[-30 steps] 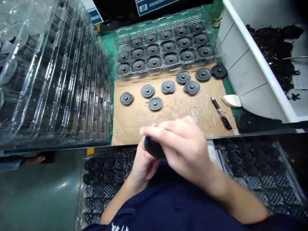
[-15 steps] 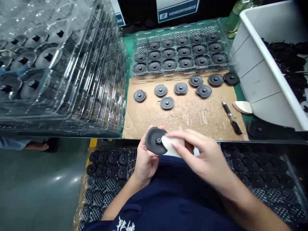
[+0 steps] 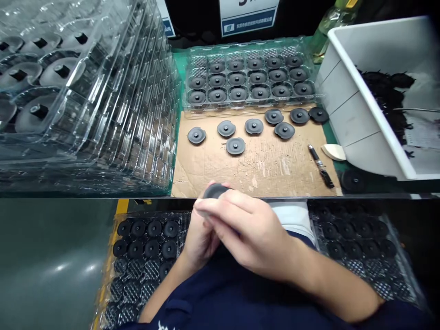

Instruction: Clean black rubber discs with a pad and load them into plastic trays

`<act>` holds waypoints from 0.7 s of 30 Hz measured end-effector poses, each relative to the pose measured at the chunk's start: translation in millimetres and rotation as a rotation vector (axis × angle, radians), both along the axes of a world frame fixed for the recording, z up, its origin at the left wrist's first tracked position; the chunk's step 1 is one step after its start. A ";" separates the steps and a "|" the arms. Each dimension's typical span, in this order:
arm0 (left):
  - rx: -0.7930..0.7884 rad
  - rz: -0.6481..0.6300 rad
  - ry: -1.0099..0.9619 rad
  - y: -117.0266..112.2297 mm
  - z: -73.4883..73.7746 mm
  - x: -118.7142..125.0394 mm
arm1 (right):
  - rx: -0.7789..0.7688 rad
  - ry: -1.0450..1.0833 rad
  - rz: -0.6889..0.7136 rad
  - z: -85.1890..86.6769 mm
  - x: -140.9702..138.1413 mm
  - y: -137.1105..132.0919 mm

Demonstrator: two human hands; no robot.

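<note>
My left hand (image 3: 198,236) is closed on a round black plastic disc (image 3: 215,189), held just in front of the bench edge. My right hand (image 3: 256,229) lies over the disc with its fingers pinched together. The white sponge pad seen in those fingers half a second ago is now mostly hidden behind them. Past the hands, several dark discs with a central stud, such as this one (image 3: 235,146), lie loose on a cardboard sheet (image 3: 271,174).
A clear blister tray (image 3: 185,98) of discs stands behind the cardboard. Stacked trays (image 3: 137,105) rise at left. At right are a pen (image 3: 321,166), a cream sponge wedge (image 3: 334,152) and a white bin (image 3: 364,82) of black parts. More filled trays (image 3: 144,250) sit below the bench.
My right hand has moved left across the disc and now covers most of it and the pad. The disc has tilted in my left hand. The camera view has shifted slightly.
</note>
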State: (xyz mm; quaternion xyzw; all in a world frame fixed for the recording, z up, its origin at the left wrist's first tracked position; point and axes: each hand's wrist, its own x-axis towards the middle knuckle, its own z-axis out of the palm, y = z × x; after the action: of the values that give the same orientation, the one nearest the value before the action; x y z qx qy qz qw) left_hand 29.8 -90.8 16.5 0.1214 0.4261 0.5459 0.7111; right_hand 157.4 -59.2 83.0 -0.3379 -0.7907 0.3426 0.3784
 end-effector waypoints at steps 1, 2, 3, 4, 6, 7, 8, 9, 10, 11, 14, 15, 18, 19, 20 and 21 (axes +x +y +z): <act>-0.002 0.008 -0.001 -0.7 -1.2 -1.9 | -0.049 -0.070 0.071 -0.3 -3.7 2.8; -0.003 0.014 -0.005 -1.2 -2.1 -3.1 | -0.105 -0.141 0.105 -1.8 -6.6 5.1; -0.007 0.010 -0.014 -1.4 -2.4 -3.8 | -0.128 -0.187 0.093 -3.9 -9.0 6.8; -0.014 -0.009 -0.027 -1.4 -2.1 -4.0 | -0.100 -0.190 0.042 -6.2 -11.0 7.8; -0.022 -0.046 -0.052 -0.5 -0.6 -4.2 | 0.005 -0.111 -0.061 -9.8 -12.4 7.7; -0.020 -0.055 -0.070 0.3 0.0 -4.8 | 0.025 -0.063 -0.056 -10.3 -10.9 6.6; -0.023 -0.062 -0.094 1.0 0.2 -5.9 | 0.012 -0.034 -0.009 -9.8 -7.5 5.1; -0.030 -0.065 -0.120 1.8 -0.1 -7.3 | -0.024 -0.034 0.057 -8.5 -2.5 3.6; -0.040 -0.074 -0.149 2.4 -1.0 -8.9 | -0.075 -0.067 0.109 -6.9 3.5 2.4; -0.049 -0.084 -0.176 3.1 -2.4 -10.3 | -0.116 -0.121 0.112 -5.4 9.6 1.8; -0.080 -0.096 -0.201 4.7 -6.6 -11.7 | -0.039 -0.291 -0.068 -7.2 21.2 6.4; -0.079 -0.098 -0.207 5.1 -7.1 -11.4 | 0.043 -0.290 -0.091 -11.1 22.0 10.1; -0.044 -0.144 -0.252 5.7 -5.0 -10.3 | 0.150 -0.071 -0.065 -33.2 23.9 22.9; -0.027 -0.166 -0.275 5.7 -3.4 -10.1 | 0.089 0.020 -0.113 -43.6 27.3 26.5; -0.012 -0.184 -0.298 5.7 -1.7 -9.8 | -0.008 0.077 -0.208 -55.1 32.9 29.3; 0.000 -0.196 -0.320 5.8 -0.1 -9.2 | -0.111 0.094 -0.329 -67.5 40.6 31.4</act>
State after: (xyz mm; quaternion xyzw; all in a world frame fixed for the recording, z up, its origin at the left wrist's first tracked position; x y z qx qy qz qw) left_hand 20.7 -85.0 16.4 0.0737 0.2938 0.4864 0.8195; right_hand 198.0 -27.8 15.4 -0.4667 -0.6860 0.3348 0.4467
